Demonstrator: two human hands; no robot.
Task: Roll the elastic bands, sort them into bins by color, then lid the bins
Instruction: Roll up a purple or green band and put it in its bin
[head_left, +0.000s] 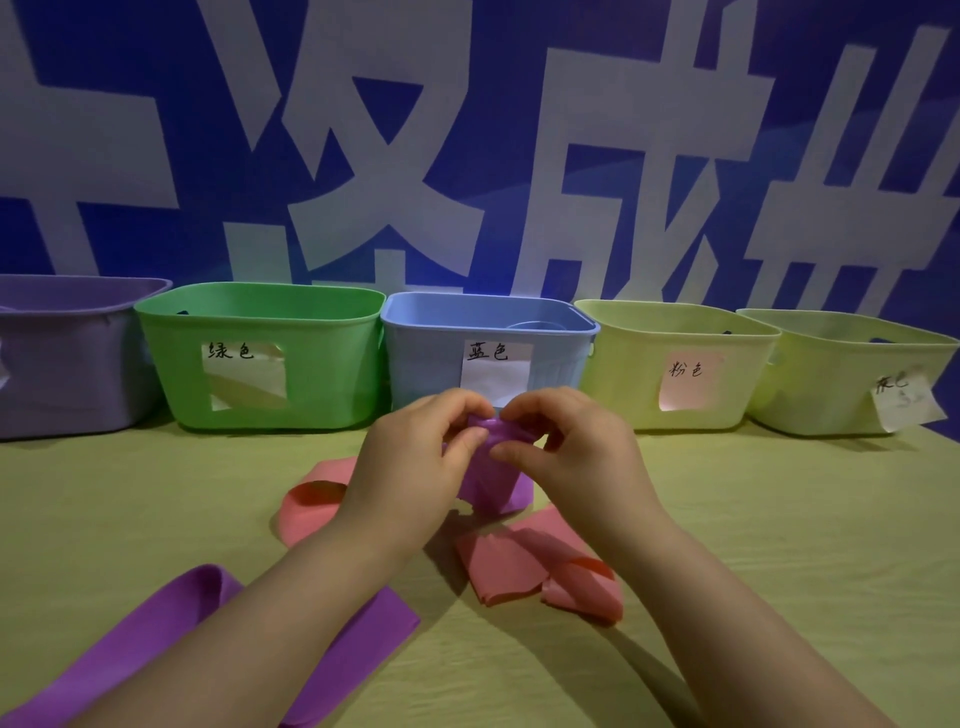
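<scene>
A desk (779, 519) under a yellow-green cloth (130, 509) fills the lower half, from 8 o'clock through 6 to 4, the cloth faintly creased. Behind it, from 9 through 12 to 3, stands a blue backdrop (498, 57) with huge white characters (384, 171) cut off at the edges. Handwritten paper slips sit across the middle: a pale note (244, 376) toward 9, a white note (496, 371) at centre, a pinkish note (688, 382) toward 3, and a curling note (906, 408) at 3, its writing seemingly too blurred to read.

Table (779, 519): five bins (322, 374), pink bands (498, 566), flat purple band (156, 639).
</scene>
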